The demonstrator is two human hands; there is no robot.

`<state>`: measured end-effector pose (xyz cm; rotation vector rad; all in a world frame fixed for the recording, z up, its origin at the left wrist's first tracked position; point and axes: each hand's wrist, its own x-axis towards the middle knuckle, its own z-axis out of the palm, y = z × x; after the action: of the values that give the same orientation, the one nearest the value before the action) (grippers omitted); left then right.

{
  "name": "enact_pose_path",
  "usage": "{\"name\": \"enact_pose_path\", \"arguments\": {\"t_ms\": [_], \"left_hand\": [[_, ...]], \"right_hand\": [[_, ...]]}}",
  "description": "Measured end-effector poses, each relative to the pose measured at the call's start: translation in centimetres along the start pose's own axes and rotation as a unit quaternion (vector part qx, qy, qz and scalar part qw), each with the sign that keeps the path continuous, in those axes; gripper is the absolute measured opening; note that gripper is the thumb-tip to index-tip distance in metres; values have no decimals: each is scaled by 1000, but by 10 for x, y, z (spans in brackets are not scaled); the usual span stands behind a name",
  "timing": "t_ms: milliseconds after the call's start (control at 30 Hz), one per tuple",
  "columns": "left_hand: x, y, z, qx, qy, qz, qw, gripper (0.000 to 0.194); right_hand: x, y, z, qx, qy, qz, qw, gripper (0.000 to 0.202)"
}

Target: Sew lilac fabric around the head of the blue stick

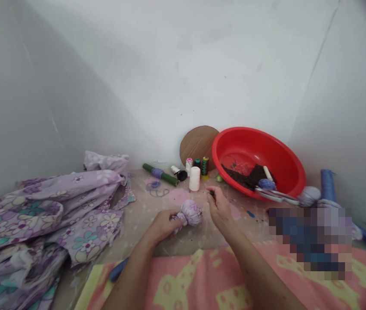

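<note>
Low over the work surface, my left hand (168, 224) is closed around the gathered neck of a cloth-wrapped ball (191, 212). The ball is covered in pale purple floral fabric and its round end points right. My right hand (219, 206) is raised just right of the ball, apart from it, with thumb and fingers pinched together. Something small and dark shows at those fingertips, too small to make out. A white thread spool (195, 178) stands upright just beyond both hands.
Several more spools (205, 165) stand behind, before a cardboard disc (195, 144). A green tube (161, 174) wound with purple yarn lies left of them. A tilted red basin (253, 137) holds dark material, with scissors (276, 196) at its rim. Floral fabric (82, 193) is heaped left; a patterned cloth (198, 280) lies in front.
</note>
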<state>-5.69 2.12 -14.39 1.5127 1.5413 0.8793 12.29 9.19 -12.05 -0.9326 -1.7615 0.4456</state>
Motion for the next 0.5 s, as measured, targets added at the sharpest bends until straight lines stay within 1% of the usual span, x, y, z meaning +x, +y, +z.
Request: {"name": "enact_pose_path", "arguments": {"t_ms": [100, 233, 400, 500], "left_hand": [[-1, -1, -1, 15, -6, 12, 1000, 36], [-2, 2, -2, 20, -7, 14, 1000, 35], [-3, 5, -2, 26, -7, 13, 1000, 31], [-4, 8, -2, 53, 0, 17, 998, 31]], "right_hand": [[0, -2, 1, 28, 1, 7, 1000, 16], [-3, -8, 3, 61, -33, 5, 998, 18], [-10, -14, 9, 81, -55, 38, 994, 23], [-18, -14, 14, 73, -68, 59, 993, 25]]}}
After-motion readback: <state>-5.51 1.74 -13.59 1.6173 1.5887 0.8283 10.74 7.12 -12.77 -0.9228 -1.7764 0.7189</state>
